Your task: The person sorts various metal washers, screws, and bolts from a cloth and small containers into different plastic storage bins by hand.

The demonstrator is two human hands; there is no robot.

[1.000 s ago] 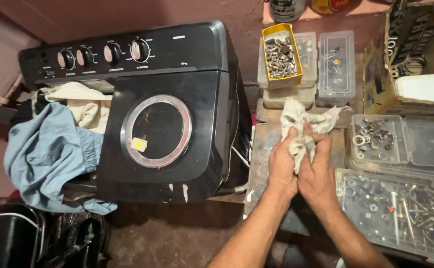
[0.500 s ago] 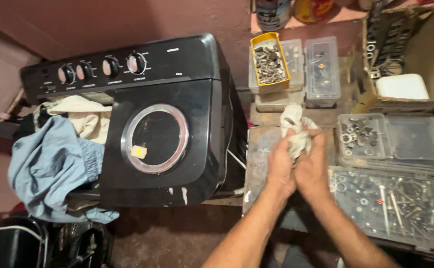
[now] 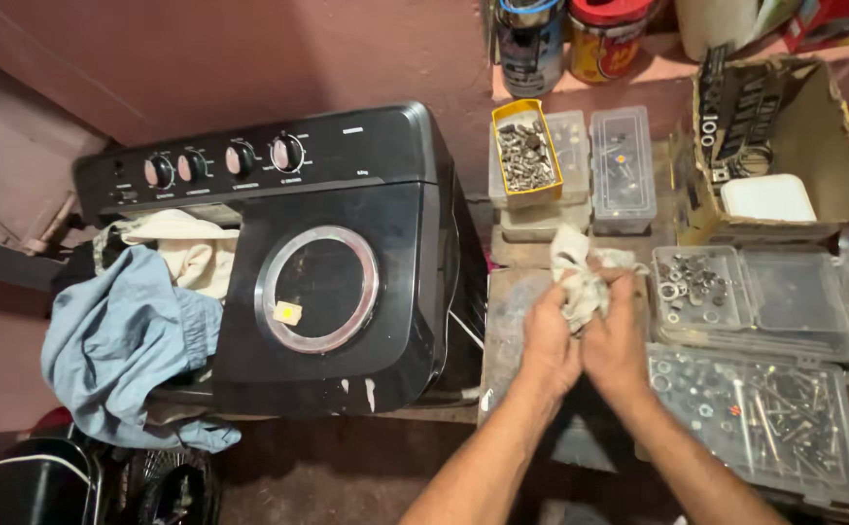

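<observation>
Both hands, left [image 3: 549,342] and right [image 3: 616,342], fingers clenched on grey rag [image 3: 580,282] | above bench [image 3: 507,301] middle | best: knead firmly, clear of washer tray [image 3: 701,287].

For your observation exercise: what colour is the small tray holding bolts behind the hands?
Yellow tray, seen clearly in the head view.

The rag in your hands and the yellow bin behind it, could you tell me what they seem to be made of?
Rag: soft woven cloth, off-white and grubby; it crumples between left hand and right hand. Yellow bin: probably plastic, going by its even glossy colour and thin walls.
</observation>
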